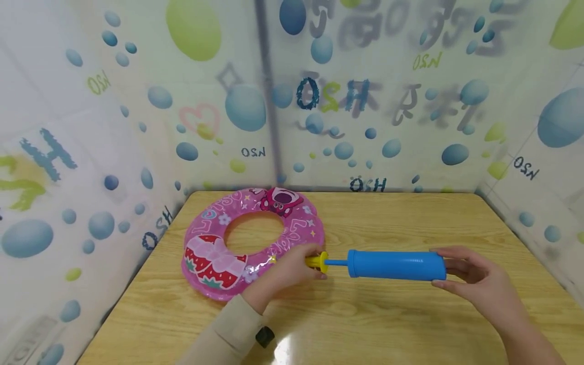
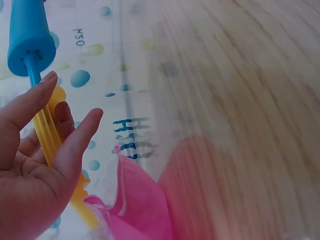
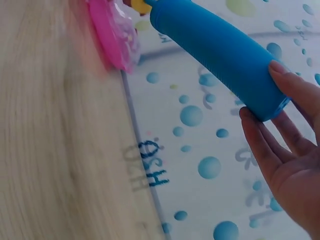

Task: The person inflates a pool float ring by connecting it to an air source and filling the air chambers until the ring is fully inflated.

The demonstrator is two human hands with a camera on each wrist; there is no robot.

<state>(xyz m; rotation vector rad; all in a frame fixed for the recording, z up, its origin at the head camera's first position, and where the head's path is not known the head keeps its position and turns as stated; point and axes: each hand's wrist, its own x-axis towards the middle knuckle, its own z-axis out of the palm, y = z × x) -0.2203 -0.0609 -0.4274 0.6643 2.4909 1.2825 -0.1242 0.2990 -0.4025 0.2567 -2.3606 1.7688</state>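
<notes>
A hand air pump with a blue barrel [image 1: 397, 265] and a yellow handle [image 2: 46, 132] is held level above the table between both hands. A short length of its thin blue rod shows between barrel and handle. My left hand [image 1: 296, 266] holds the yellow handle, its fingers and thumb on either side of it. At the barrel's far end, my right hand [image 1: 479, 281] pinches the rim between fingertips and thumb, the palm standing off from it. Behind my left hand lies a pink inflated swim ring [image 1: 205, 223] with strawberry and bear prints.
The wooden table [image 1: 388, 218] carries the swim ring on its left side. Patterned curtains [image 1: 319, 137] with blue and green dots enclose the back and both sides. A small black object [image 1: 264, 336] sits at the left sleeve [image 1: 232, 324].
</notes>
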